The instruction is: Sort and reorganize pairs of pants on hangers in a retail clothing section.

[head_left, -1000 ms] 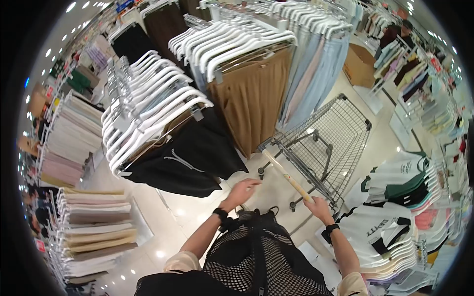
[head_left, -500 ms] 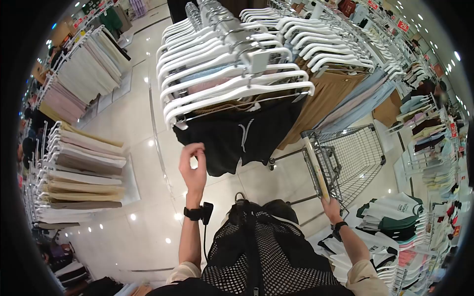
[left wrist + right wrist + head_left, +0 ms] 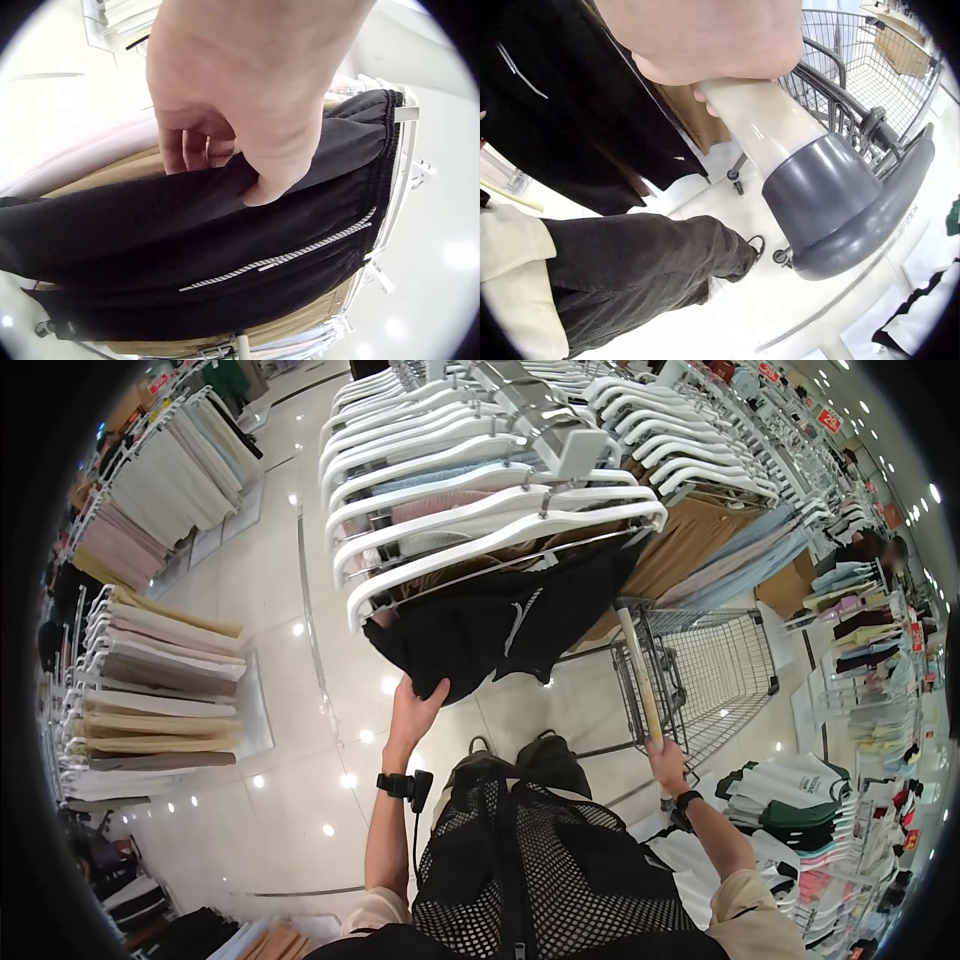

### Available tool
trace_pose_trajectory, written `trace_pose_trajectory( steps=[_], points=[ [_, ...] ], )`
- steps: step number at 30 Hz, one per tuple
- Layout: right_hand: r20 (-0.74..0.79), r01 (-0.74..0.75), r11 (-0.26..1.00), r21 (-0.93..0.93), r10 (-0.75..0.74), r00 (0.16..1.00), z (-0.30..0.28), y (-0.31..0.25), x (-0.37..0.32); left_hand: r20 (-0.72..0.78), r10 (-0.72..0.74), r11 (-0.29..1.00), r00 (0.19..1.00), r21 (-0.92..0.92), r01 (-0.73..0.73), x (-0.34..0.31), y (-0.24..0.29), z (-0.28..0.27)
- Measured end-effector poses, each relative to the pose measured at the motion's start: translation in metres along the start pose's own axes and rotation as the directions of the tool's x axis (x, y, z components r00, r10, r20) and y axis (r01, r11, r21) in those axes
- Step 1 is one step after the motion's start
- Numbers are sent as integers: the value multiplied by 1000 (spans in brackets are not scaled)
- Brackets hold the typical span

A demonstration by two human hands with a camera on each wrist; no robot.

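Black shorts (image 3: pixel 480 622) with a white drawstring (image 3: pixel 300 251) hang from the nearest white hanger on the rack. My left hand (image 3: pixel 412 712) pinches the edge of one leg; in the left wrist view the thumb of this hand (image 3: pixel 247 82) lies on the near side of the black cloth and the fingers go behind it. My right hand (image 3: pixel 664 762) is curled round the pale handle (image 3: pixel 640 670) of a wire shopping cart (image 3: pixel 725 670). In the right wrist view that hand (image 3: pixel 712 37) grips the handle (image 3: pixel 769 127) above its dark grey end cap (image 3: pixel 825 199).
Brown trousers (image 3: pixel 700 540) and light blue ones hang behind the cart's near end. Folded-over trousers (image 3: pixel 160 720) hang on a rack at the left. White and green shirts (image 3: pixel 800 790) stand at the right. A black mesh bag (image 3: pixel 540 860) is in front of my body.
My left hand has moved from beside the black shorts onto their leg edge and taken hold of it. The view has swung left toward the rack. My right hand stays on the cart handle.
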State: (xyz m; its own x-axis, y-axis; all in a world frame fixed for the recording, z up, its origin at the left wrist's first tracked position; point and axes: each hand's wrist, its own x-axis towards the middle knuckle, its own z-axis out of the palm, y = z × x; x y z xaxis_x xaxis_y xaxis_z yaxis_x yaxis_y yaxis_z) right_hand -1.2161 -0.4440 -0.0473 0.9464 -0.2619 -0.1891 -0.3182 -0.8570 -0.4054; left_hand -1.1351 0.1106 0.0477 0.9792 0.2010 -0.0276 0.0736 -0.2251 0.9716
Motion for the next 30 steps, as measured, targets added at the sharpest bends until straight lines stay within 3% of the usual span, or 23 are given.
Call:
trace_pose_trajectory(
  steps=[2,8,11,14,15,18,22,25,28,30],
  points=[
    [-22,16,1000,4,-16,1000,3,-2,2,106,-87,996,991,31,84,-3,-11,-4],
    [33,-24,993,113,21,999,2,-14,11,-16,-45,999,999,9,46,5,-71,10],
    [50,-37,990,139,31,998,1,-19,16,112,-126,990,986,77,118,-2,-112,14],
    [33,-31,988,148,26,999,-1,-28,18,256,-243,931,936,333,151,-14,-152,1],
    [36,-44,988,147,39,999,-1,-30,18,270,-218,942,938,310,130,-19,-152,-2],
    [46,-57,989,133,51,998,-1,-32,21,240,-312,905,919,370,210,-20,-151,-17],
    [52,-84,987,139,78,996,0,-35,22,202,-229,933,952,324,156,-20,-175,-29],
    [55,-89,986,138,82,995,1,-37,24,249,-346,876,904,432,216,-18,-190,-39],
    [44,-76,985,153,70,997,3,-38,26,226,-626,775,747,291,561,-34,-185,-37],
    [-14,-9,984,176,11,1000,8,-37,25,290,-658,741,695,413,530,-40,-208,-49]
  ],
)
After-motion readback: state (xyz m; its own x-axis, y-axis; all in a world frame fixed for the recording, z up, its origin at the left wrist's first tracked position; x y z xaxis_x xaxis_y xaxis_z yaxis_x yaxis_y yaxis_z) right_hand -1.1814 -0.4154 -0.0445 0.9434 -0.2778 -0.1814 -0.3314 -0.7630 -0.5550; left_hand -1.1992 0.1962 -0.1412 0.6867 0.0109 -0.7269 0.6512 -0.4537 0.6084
